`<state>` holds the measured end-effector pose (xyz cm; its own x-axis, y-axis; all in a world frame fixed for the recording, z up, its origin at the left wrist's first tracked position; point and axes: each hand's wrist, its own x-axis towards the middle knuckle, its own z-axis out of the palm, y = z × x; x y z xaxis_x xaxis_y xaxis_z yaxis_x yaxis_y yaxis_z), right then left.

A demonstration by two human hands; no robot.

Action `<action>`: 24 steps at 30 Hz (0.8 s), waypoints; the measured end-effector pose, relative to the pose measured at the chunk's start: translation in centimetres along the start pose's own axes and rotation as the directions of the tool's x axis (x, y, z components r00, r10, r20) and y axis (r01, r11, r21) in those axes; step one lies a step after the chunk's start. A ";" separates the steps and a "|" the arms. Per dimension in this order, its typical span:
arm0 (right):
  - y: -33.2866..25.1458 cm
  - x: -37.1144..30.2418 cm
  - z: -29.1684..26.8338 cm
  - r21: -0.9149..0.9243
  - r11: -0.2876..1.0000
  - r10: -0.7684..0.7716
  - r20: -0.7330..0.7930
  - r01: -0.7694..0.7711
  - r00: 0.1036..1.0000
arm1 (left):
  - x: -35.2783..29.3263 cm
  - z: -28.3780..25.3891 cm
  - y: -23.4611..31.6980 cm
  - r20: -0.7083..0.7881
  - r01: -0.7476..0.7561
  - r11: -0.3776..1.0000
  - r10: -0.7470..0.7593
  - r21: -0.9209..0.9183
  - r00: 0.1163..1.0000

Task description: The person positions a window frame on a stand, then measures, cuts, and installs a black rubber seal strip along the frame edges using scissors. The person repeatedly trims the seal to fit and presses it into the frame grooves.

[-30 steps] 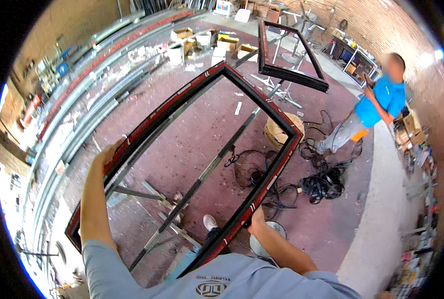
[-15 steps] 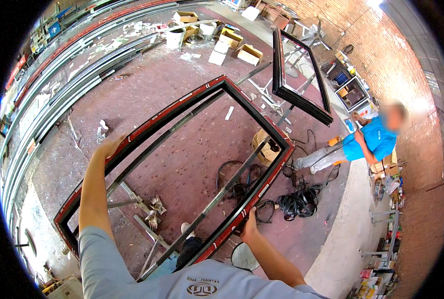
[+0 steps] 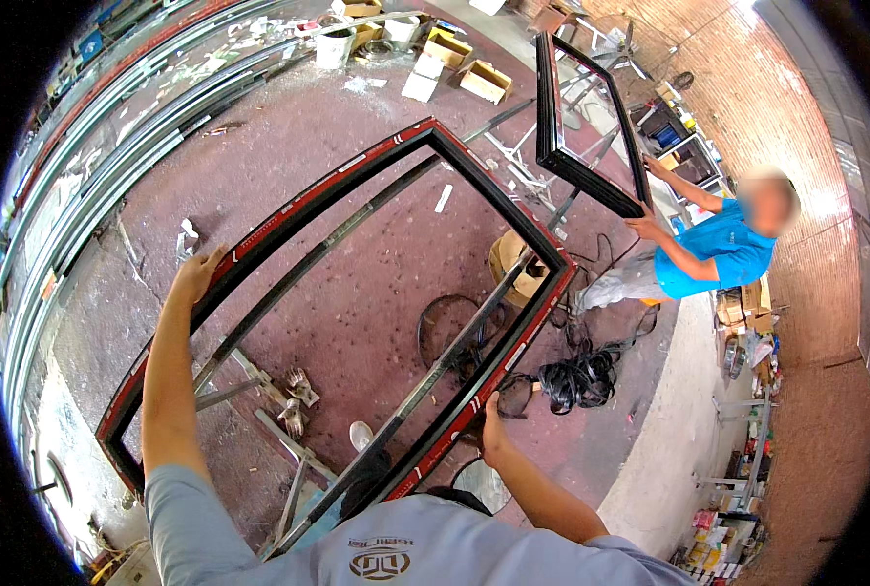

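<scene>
Red-and-black rectangular frame (image 3: 303,207), seen in the head view, spans the space between the two hands and reaches well ahead of them: the left hand (image 3: 197,277) is curled partly closed over the outer edge of its left rail, and the right hand (image 3: 494,437) is partly closed around the outer side of its right rail, the fingertips hidden beneath. Compared with half a second ago, the gap between the left rail and the left bar (image 3: 332,236) under the opening has widened, and a co-worker (image 3: 718,259) in blue, who stood with arms drawn in, now touches a second dark frame (image 3: 596,186), far ahead of the right hand. Below both hands lies a stained reddish floor (image 3: 357,303); long metal profiles (image 3: 112,195) run beyond the left hand, and a brick wall (image 3: 747,88) rises far beyond the right. Counted: two bars cross beneath the opening, the left one and a right bar (image 3: 435,376); two gloves (image 3: 300,387) lie between the hands; one black tangle (image 3: 576,381) sits just beyond the right hand.
</scene>
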<state>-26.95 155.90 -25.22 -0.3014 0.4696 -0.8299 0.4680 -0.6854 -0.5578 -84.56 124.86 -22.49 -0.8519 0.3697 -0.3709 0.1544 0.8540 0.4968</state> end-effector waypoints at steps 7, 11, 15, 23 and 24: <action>-2.6 -2.1 0.1 -0.200 0.979 -0.041 -0.095 0.021 0.995 | -4.0 2.8 2.4 -0.529 -0.094 0.917 0.305 0.388 0.792; 0.0 2.7 -4.3 -0.309 0.919 -0.260 -0.004 0.246 0.966 | -11.2 9.6 6.8 -0.563 -0.435 0.749 0.663 0.501 0.493; -2.5 -1.2 -3.9 -0.583 0.594 -0.651 0.057 0.554 0.757 | -23.1 19.6 8.4 -0.246 -0.487 0.810 0.571 0.327 0.784; -6.3 1.7 -7.2 -0.609 0.177 -0.916 0.185 0.773 0.355 | -39.9 25.0 14.8 -0.009 -0.391 0.920 0.391 0.027 0.920; -7.1 3.1 -7.8 -0.586 0.180 -0.922 0.180 0.790 0.343 | -40.4 25.2 14.8 -0.019 -0.360 0.933 0.360 0.003 0.933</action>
<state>-24.70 166.60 -23.78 -0.6843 0.6930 0.2271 0.3330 0.5740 -0.7481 -35.22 131.80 -19.86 -0.7488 0.6451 -0.1518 0.4523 0.6649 0.5944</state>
